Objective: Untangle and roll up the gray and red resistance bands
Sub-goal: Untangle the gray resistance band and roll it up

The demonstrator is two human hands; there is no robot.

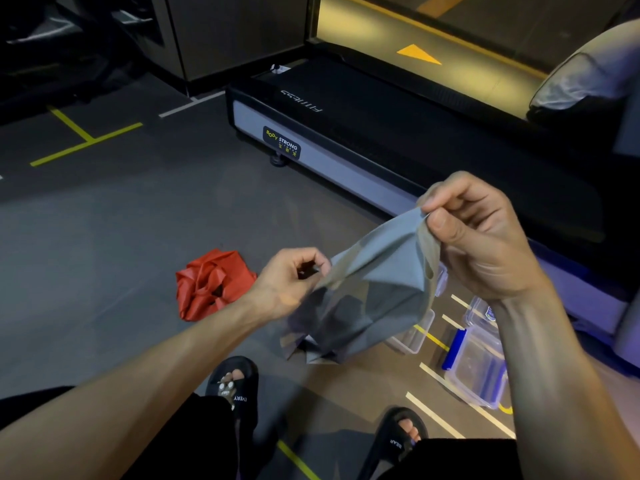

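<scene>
The gray resistance band hangs off the floor, a thin, creased, partly folded sheet with its top edge stretched taut. At its nine o'clock, the red resistance band lies crumpled on the floor.

— Where are you standing?
— You're in a gym: a treadmill marked "Body Strong" and "Fitness" sits on dark rubber flooring crossed by yellow tape lines

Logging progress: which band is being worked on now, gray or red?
The gray band, pinched between left hand and right hand. The red band lies crumpled on the floor, untouched.
</scene>
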